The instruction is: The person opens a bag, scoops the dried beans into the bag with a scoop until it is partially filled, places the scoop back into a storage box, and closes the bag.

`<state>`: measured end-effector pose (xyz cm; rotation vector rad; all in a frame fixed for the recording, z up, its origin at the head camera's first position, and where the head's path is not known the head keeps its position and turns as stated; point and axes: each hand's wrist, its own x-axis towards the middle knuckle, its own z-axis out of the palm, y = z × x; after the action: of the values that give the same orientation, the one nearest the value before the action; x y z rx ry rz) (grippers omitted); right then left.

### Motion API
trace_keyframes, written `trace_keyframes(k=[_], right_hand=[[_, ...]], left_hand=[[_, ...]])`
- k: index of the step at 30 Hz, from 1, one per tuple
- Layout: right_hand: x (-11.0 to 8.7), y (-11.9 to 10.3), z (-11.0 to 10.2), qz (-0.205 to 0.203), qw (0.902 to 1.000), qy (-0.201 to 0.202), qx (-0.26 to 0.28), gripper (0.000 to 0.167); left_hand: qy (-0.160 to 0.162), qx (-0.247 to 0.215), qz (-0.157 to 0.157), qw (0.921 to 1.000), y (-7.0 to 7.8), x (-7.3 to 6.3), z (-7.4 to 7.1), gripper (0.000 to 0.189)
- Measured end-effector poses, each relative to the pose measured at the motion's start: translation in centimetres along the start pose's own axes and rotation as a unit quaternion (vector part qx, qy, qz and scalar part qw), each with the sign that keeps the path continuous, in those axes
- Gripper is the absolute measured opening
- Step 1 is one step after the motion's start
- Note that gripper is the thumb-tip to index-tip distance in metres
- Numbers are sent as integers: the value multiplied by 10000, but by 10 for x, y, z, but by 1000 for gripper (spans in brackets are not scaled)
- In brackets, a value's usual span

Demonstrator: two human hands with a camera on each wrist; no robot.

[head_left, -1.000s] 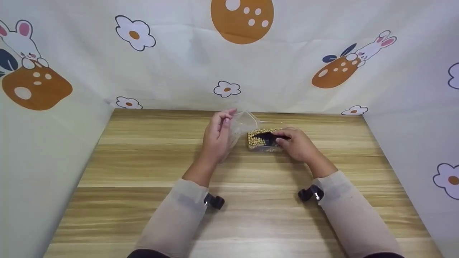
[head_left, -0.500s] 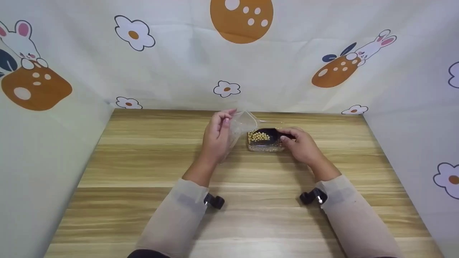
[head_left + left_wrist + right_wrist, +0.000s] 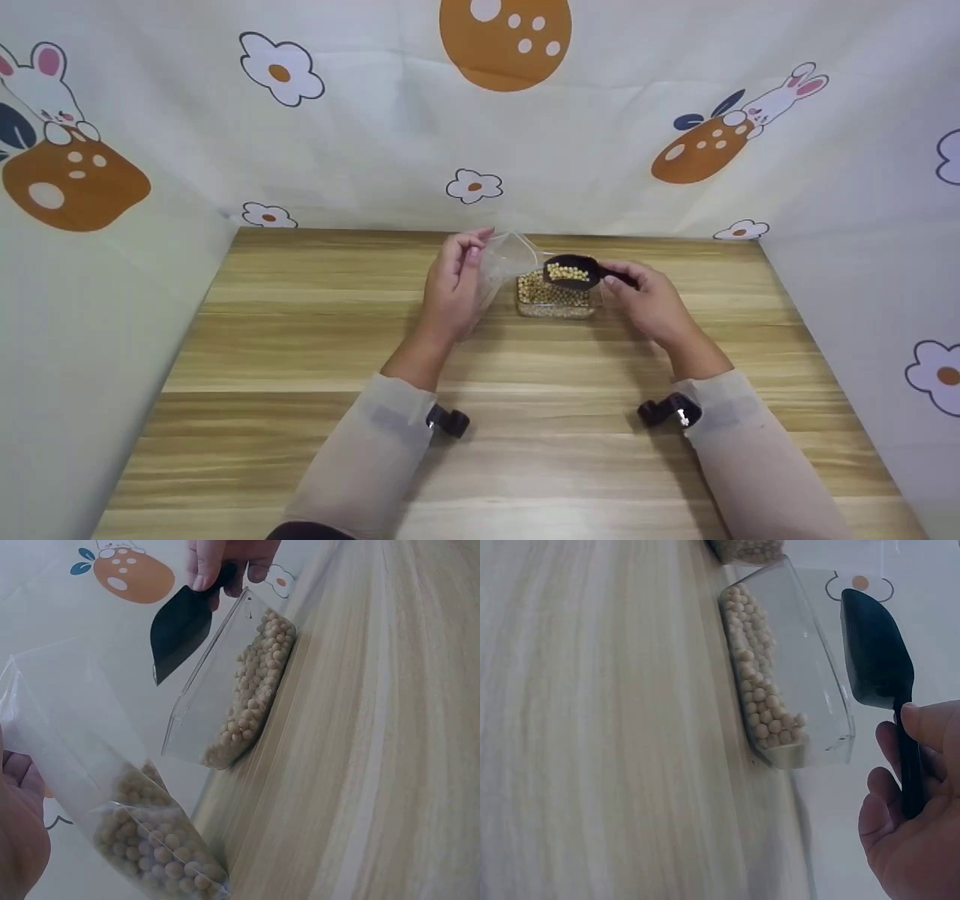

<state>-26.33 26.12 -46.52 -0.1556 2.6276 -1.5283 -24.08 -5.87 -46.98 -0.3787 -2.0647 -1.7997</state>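
Note:
By its black handle my right hand (image 3: 658, 306) grips a scoop (image 3: 874, 652), with yellowish soybeans (image 3: 568, 272) lying in its bowl. The scoop hangs just above a clear rectangular container (image 3: 810, 675) that holds more of the soybeans. To the left, my left hand (image 3: 450, 294) holds a clear plastic bag (image 3: 71, 709) at its upper side, the mouth spread toward the scoop. In the left wrist view, soybeans fill the bag's lower end, which stands on the table. Part of the left hand's hold is hidden in that view.
A wood-grain table (image 3: 510, 450) lies under both arms. Behind it hangs a pale cloth (image 3: 360, 150) printed with flowers, rabbits and orange fruit, which also closes in the left and right sides.
My right hand has lifted the scoop out of the soybeans in the container, up and a little to the right, with soybeans in its bowl. The left hand and bag have stayed put.

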Motion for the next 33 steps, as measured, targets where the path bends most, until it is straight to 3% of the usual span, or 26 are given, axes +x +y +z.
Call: trace_keyframes(k=[16,33], right_hand=[[-1,-33,-17,-291,9990,321,-85,36],[7,-79,-7,-1201,9926,-34,-150,31]], left_hand=[[17,-115,-95,9999,0,-1,0,17],[15,-129,16,9999,-1,0,1,15]])
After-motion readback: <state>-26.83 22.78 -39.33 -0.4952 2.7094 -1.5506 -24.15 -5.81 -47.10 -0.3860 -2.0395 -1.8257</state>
